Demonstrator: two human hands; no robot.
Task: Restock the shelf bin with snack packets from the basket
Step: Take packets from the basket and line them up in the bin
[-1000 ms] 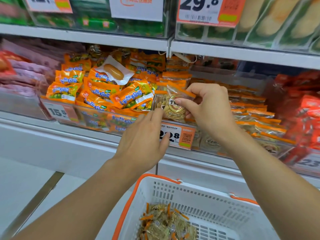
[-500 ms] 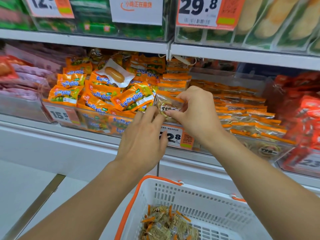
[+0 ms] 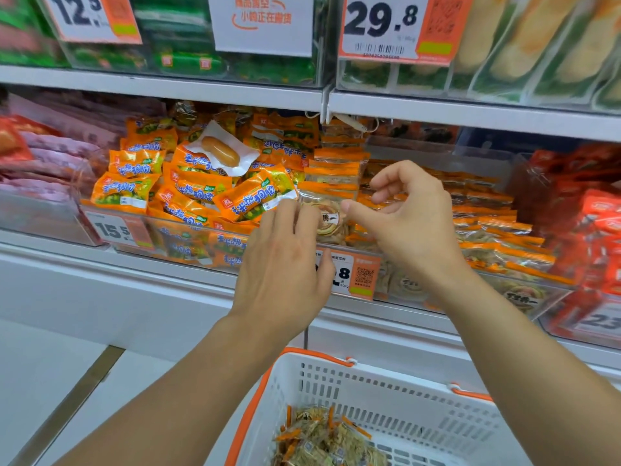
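Observation:
A clear snack packet (image 3: 331, 219) with an orange top strip and a round label lies at the front left of the clear shelf bin (image 3: 524, 294), on rows of like packets. My left hand (image 3: 284, 264) reaches up from below, its straight fingertips touching the packet's left edge. My right hand (image 3: 411, 223) hovers just right of the packet with fingers loosely curled and lifted; its thumb tip points at the packet's right edge and holds nothing. Below stands the white basket (image 3: 396, 381) with an orange rim, holding several more packets (image 3: 322, 438).
The neighbouring bin on the left (image 3: 111, 227) holds orange-and-yellow packets with a sausage pack (image 3: 221, 153) on top. Red packets (image 3: 598, 230) fill the bin at right. A price tag (image 3: 358, 275) hangs on the bin's front. An upper shelf edge (image 3: 470, 112) runs overhead.
My right hand lowered the packet into the bin's front left and let go, its fingers lifting off. My left hand slid up to touch the packet's edge.

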